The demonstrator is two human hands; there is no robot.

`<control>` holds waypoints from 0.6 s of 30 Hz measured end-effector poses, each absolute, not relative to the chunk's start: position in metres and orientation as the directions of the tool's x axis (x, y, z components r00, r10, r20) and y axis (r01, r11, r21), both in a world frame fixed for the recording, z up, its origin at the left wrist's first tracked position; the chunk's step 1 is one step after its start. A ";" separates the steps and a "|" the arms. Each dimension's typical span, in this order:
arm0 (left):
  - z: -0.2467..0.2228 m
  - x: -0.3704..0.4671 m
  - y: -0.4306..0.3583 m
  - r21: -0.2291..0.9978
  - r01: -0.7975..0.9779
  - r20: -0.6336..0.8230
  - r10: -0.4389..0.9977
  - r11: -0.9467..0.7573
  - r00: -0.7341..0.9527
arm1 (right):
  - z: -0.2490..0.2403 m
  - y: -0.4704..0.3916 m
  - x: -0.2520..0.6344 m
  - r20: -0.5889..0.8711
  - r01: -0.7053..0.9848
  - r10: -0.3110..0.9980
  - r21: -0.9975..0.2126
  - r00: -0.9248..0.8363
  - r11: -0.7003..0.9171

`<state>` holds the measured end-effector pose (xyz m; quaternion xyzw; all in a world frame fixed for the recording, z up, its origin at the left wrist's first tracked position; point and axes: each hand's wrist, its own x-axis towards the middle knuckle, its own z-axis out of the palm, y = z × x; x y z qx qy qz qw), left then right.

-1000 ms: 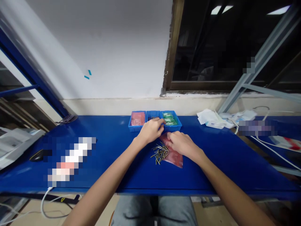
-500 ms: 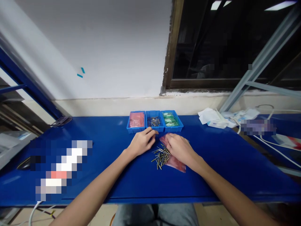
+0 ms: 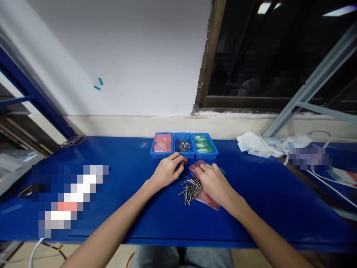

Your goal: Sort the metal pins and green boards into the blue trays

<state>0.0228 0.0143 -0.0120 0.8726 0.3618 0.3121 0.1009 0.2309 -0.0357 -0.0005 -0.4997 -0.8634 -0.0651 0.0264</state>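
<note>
On the blue tabletop lies a loose pile of metal rivets (image 3: 190, 190), brass-coloured with thin steel pins. A pink plastic bag (image 3: 208, 200) lies flat against the right side of the pile. Over that bag, my right hand (image 3: 214, 181) has its fingers bent down and closed on it, and its palm hides the middle of the bag. A bit of green plastic (image 3: 222, 171) shows just beyond the right knuckles. Left of the pile, my left hand (image 3: 169, 170) rests on the table, fingers loosely curved, thumb apart from the forefinger, with nothing visible between them.
Three joined blue bins stand behind my hands: the left holds pink bags (image 3: 162, 143), the middle rivets (image 3: 183, 145), the right green bags (image 3: 202, 144). White papers (image 3: 255, 144) and cables lie at right. A blurred-out white strip (image 3: 75, 197) lies at left.
The view has shifted slightly. A bit of green plastic now shows beyond my right hand, which still presses on the pink bag. My left hand keeps nearly the same pose.
</note>
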 end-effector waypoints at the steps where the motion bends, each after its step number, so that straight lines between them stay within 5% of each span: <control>1: -0.012 0.023 0.014 0.397 0.577 0.465 0.699 -0.714 0.544 | 0.001 -0.034 0.233 0.112 0.865 0.858 0.078 -0.502 0.496; 6: -0.012 0.022 0.016 0.385 0.550 0.464 0.671 -0.741 0.579 | 0.028 -0.019 0.238 0.191 0.827 0.821 -0.073 -0.538 0.558; 12: -0.013 0.026 0.018 0.502 0.483 0.490 0.696 -0.717 0.524 | 0.037 0.007 0.219 0.423 0.611 0.846 -0.589 -0.326 0.529; 15: -0.015 0.031 0.017 0.507 0.502 0.473 0.713 -0.701 0.517 | 0.016 0.009 0.205 0.396 0.456 0.904 -0.782 -0.163 0.425; 18: -0.019 0.034 0.020 0.526 0.502 0.465 0.726 -0.687 0.507 | -0.002 0.007 0.198 0.361 0.377 0.924 -0.844 -0.127 0.382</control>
